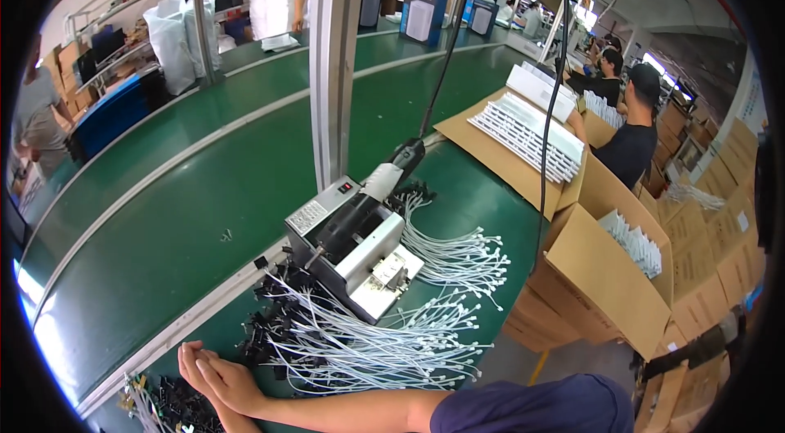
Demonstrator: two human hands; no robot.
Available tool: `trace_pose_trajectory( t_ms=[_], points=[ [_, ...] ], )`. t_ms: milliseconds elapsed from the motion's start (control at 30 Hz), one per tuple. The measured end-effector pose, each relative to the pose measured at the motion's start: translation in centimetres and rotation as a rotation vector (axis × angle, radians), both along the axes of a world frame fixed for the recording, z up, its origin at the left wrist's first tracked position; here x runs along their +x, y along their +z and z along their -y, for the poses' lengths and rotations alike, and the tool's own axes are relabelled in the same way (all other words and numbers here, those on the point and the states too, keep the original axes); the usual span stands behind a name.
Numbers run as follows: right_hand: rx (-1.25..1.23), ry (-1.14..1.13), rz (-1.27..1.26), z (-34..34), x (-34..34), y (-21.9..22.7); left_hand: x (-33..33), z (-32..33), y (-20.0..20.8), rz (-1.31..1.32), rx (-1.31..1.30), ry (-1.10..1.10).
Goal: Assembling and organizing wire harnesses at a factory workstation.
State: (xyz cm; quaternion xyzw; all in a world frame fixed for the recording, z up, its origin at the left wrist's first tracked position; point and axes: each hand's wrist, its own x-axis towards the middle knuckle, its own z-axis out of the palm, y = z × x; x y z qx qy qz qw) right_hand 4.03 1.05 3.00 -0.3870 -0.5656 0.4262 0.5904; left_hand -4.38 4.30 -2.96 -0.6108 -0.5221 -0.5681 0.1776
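Observation:
At the lower left of the bench my right hand (pixel 232 386) and my left hand (pixel 190 364) lie close together, one partly over the other. Fingers on both are curled in; whatever they might hold is hidden. Right beside them spreads a pile of white cables (pixel 360 351) with small white plugs at one end and black parts (pixel 266 323) at the other. Behind this pile stands a silver and black bench machine (pixel 347 241). A black tool (pixel 401 159), wrapped in white and hung on a black cord, leans into it. Below my hands lie dark small parts (pixel 176 400) and loose wires.
A second bunch of white cables (pixel 466 257) lies right of the machine. Open cardboard boxes (pixel 605 269) with white pieces stand at the right edge. A metal post (pixel 331 65) rises beside the green conveyor (pixel 221 171). A co-worker in black (pixel 634 126) sits at the far right.

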Motion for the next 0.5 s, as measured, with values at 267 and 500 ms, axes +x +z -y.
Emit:
trace_pose_trajectory(
  t_ms=[267,500],
  points=[
    [-0.064,0.032,0.002,0.2,0.4,0.1,2.2,0.0,3.8,0.864,-0.23,-0.275],
    [-0.138,0.077,0.009,0.0,0.1,0.3,1.4,0.1,3.4,0.874,-0.3,-0.322]
  ],
)
